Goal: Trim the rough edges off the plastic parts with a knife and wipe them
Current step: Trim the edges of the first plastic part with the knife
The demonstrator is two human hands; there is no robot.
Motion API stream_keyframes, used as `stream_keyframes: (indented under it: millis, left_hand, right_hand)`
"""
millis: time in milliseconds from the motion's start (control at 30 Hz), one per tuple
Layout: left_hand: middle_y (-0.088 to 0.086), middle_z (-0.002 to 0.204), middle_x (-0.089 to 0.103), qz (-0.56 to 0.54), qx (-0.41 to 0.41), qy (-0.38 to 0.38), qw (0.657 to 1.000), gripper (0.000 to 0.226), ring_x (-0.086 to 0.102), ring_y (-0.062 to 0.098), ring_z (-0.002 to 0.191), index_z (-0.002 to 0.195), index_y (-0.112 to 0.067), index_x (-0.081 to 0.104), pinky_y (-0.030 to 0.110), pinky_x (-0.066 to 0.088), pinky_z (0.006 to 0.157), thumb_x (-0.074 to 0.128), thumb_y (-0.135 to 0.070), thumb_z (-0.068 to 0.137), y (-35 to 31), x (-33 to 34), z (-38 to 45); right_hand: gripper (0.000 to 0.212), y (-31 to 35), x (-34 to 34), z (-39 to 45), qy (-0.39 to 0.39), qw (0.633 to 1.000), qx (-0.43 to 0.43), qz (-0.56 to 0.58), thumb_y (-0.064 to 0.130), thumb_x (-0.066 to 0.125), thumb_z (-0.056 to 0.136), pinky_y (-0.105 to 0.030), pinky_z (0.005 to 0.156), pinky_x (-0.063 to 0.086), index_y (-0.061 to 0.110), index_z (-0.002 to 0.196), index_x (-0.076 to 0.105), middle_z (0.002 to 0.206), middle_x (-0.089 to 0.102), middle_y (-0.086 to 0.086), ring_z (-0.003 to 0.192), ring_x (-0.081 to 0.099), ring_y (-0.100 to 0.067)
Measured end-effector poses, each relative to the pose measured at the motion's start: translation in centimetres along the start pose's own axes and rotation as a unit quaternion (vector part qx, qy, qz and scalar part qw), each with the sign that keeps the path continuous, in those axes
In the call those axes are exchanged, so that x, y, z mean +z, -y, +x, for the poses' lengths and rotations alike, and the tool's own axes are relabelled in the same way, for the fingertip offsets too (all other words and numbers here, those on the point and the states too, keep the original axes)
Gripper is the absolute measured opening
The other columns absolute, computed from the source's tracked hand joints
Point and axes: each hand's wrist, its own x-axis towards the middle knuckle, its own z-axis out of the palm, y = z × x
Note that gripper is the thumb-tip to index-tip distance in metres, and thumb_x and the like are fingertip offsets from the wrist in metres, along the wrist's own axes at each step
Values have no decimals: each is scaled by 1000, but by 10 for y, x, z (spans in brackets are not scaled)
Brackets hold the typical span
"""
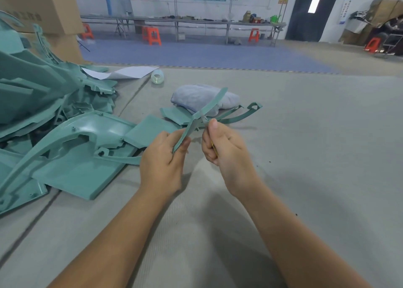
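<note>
- Far to the left of the grip, a heap of plastic parts (43, 104) lies on the grey mat (305, 157): matte teal mouldings, some flat panels, some curved shells with holes and ribbed edges.
- The left hand (162, 161) pinches the lower end of a thin strip (205, 111), thumb on the near face and curled fingers behind it. The strip is a narrow, flat, slightly bowed piece of the same teal plastic.
- From that grip the strip's long axis runs up and away to the right, its free tip ending in front of the cloth (205, 98).
- The knife (206, 124) meets the strip just above and to the right of the left hand's grip, about a third of the way along its length. Only a short pale blade and a sliver of yellow handle show.
- The right hand (224, 146) is wrapped tightly round the knife handle, thumb pointing up towards the blade. It is the nearer hand to the edge being cut.
- Judging by this, the next stroke has to run along the strip's edge away from the left fingers.
- Behind the grip, the cloth is a soft, crumpled grey bundle resting on more teal pieces, and a long curved bar (244, 113) reaches right.
</note>
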Motion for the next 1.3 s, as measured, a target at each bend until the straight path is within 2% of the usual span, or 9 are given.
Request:
stream_keyframes:
  millis: [167, 267, 400, 467, 533, 667, 800, 933, 1300]
  left_hand:
    - [-10, 68, 38, -16, -10, -5, 1000, 39, 42, 4, 64, 91, -31, 45, 29, 27, 56, 22, -63, 93, -1, 0, 0]
    - [-10, 67, 37, -27, -11, -7, 1000, 27, 40, 5, 63, 82, -39, 42, 31, 28, 56, 25, -58, 92, -3, -1, 0]
    - [-9, 66, 37, -30, -3, -4, 1000, 24, 39, 6, 61, 73, -58, 40, 31, 29, 54, 28, -55, 94, -4, -3, 0]
    - [-9, 65, 37, -27, -7, -3, 1000, 27, 39, 5, 60, 70, -53, 40, 30, 27, 54, 28, -55, 94, -3, -3, -1]
    - [-9, 63, 35, -29, -16, -2, 999, 32, 38, 4, 59, 65, -44, 36, 30, 25, 55, 28, -56, 93, -4, -2, -3]
    - [-10, 59, 32, -32, -20, 5, 999, 27, 42, -3, 61, 67, -55, 39, 23, 21, 51, 29, -56, 93, -4, -1, -4]
    - [-11, 57, 31, -34, -25, 6, 999, 28, 43, -5, 61, 66, -55, 40, 17, 26, 52, 29, -57, 92, -4, 0, -4]
    - [-11, 57, 32, -41, -38, 11, 998, 31, 42, 1, 58, 64, -52, 40, 24, 22, 51, 29, -59, 92, -3, 0, -5]
    - [-9, 59, 37, -62, -57, 31, 996, 30, 42, 4, 57, 67, -56, 46, 28, 25, 53, 27, -61, 90, -3, 1, -4]
  right_hand:
    - [35, 1, 1, -1, 35, 999, -3, -26, 32, 34, 100, -18, 52, 27, 15, 70, 37, 63, 32, -3, 55, 30, -7]
    - [33, 0, 1, -2, 54, 998, -2, -41, 31, 32, 102, -24, 57, 27, 12, 75, 38, 70, 32, -9, 60, 30, -9]
    - [32, -3, 0, -1, 46, 998, -8, -46, 29, 32, 102, -15, 58, 31, 16, 73, 39, 69, 36, -2, 61, 32, -6]
    - [32, -7, -1, 0, 36, 998, -12, -43, 31, 33, 102, -13, 59, 32, 19, 73, 39, 68, 36, 6, 62, 32, -5]
    - [32, -10, -1, 0, 25, 998, -13, -50, 34, 34, 101, -17, 59, 31, 19, 72, 38, 69, 34, 2, 63, 31, -7]
    - [33, -16, 0, 3, 3, 998, -15, -61, 38, 35, 100, -23, 62, 30, 19, 73, 37, 69, 34, 2, 65, 31, -10]
    - [32, -20, 0, 4, -13, 999, -24, -46, 35, 35, 101, -20, 62, 31, 22, 72, 38, 68, 35, 7, 65, 31, -8]
    - [32, -22, 5, 5, -18, 999, -34, 0, 32, 37, 101, -16, 59, 32, 21, 71, 39, 67, 33, 6, 63, 29, -8]
    - [32, -32, 11, 9, -47, 996, -44, 55, 34, 40, 100, -19, 59, 31, 26, 70, 43, 67, 34, 6, 63, 30, -8]
